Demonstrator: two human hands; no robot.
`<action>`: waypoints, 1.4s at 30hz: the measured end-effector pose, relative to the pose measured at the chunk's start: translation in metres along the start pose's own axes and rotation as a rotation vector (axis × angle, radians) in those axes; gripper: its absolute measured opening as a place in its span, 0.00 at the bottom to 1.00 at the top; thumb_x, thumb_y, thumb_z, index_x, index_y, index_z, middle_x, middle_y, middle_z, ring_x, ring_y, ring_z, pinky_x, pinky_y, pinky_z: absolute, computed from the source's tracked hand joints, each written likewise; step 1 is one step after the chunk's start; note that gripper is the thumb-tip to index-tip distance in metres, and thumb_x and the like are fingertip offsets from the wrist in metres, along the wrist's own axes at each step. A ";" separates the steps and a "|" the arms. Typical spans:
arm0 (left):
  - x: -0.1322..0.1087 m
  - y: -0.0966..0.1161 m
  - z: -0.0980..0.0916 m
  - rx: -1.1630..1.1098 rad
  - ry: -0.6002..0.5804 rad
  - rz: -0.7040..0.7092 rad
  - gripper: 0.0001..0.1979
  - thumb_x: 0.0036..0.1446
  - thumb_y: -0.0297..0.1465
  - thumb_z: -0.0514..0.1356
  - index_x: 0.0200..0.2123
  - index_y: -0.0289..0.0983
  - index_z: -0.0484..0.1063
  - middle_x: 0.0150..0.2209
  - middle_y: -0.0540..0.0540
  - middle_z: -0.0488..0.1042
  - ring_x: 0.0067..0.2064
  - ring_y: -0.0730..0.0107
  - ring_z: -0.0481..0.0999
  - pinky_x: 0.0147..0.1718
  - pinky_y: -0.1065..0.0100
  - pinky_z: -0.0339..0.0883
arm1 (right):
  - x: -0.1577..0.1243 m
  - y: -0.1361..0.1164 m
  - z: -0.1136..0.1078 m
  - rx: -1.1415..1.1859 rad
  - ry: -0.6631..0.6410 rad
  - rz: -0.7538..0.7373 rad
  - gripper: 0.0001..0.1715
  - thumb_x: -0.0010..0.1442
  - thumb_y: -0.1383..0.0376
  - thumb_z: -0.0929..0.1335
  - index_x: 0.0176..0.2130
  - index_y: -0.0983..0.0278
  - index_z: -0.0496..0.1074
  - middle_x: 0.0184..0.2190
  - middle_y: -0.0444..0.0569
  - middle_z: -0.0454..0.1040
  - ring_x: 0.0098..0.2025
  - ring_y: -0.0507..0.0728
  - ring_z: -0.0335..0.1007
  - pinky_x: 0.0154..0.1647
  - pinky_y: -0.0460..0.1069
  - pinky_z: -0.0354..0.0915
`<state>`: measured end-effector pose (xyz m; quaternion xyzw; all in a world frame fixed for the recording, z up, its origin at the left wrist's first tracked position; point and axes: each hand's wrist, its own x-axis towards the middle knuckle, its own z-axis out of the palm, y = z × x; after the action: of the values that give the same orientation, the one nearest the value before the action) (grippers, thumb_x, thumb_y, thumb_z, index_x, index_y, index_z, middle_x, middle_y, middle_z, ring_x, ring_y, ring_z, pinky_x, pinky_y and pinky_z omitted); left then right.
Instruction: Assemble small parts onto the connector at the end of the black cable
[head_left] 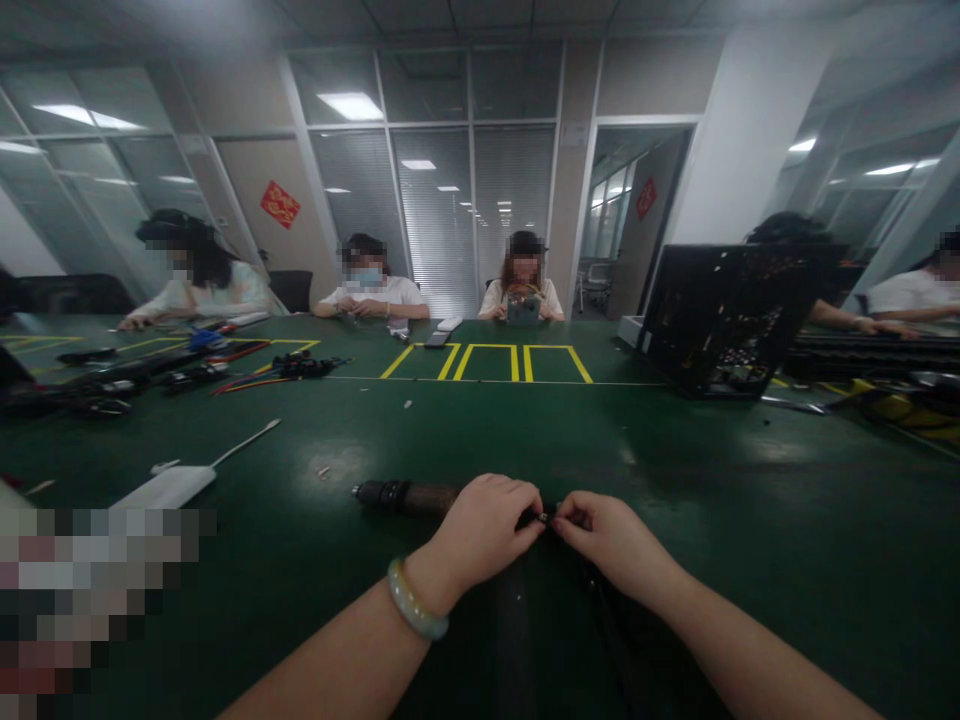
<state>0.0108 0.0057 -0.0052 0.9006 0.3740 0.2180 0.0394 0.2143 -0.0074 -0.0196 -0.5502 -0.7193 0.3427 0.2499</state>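
My left hand (484,530) is closed around a dark cylindrical part (405,496) that lies on the green table (480,430), its ribbed black end sticking out to the left. My right hand (607,535) pinches a small dark piece at the spot where both hands meet, just right of the left fingers. A pale green bangle (415,603) sits on my left wrist. Dark cables or straps (517,630) run from the hands toward me, partly hidden between my forearms.
A white power bank with a cable (169,487) lies at the left. Bundles of wires and connectors (187,372) lie at the far left, a black perforated frame (724,320) at the right. Several people sit around the table. Yellow tape boxes (487,360) mark the middle.
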 end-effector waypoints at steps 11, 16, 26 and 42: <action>0.000 0.003 -0.002 -0.016 0.004 -0.032 0.04 0.57 0.31 0.61 0.37 0.40 0.70 0.38 0.51 0.75 0.42 0.65 0.73 0.44 0.61 0.63 | -0.001 -0.001 0.001 -0.006 -0.008 -0.021 0.09 0.60 0.62 0.66 0.35 0.63 0.74 0.30 0.44 0.77 0.31 0.53 0.71 0.29 0.45 0.60; 0.001 0.003 -0.003 -0.015 -0.009 -0.021 0.04 0.57 0.31 0.61 0.37 0.40 0.71 0.38 0.51 0.75 0.41 0.65 0.73 0.44 0.62 0.63 | 0.000 0.000 0.001 0.010 -0.015 -0.029 0.09 0.60 0.62 0.66 0.35 0.63 0.74 0.30 0.44 0.76 0.30 0.53 0.71 0.28 0.44 0.60; 0.001 0.003 -0.004 0.021 -0.031 -0.017 0.06 0.56 0.32 0.62 0.37 0.40 0.70 0.38 0.50 0.75 0.41 0.64 0.74 0.42 0.62 0.63 | 0.002 0.001 0.001 -0.004 -0.022 -0.045 0.08 0.59 0.62 0.66 0.34 0.63 0.73 0.27 0.43 0.75 0.28 0.52 0.68 0.26 0.44 0.57; 0.000 0.000 -0.002 -0.012 -0.033 -0.016 0.06 0.59 0.34 0.60 0.39 0.39 0.71 0.39 0.49 0.75 0.41 0.66 0.73 0.44 0.63 0.65 | 0.000 -0.001 0.000 0.023 -0.013 -0.037 0.08 0.59 0.62 0.66 0.33 0.63 0.74 0.28 0.43 0.75 0.29 0.52 0.69 0.27 0.44 0.58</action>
<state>0.0098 0.0057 -0.0034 0.9008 0.3790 0.2052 0.0528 0.2137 -0.0077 -0.0186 -0.5315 -0.7270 0.3500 0.2578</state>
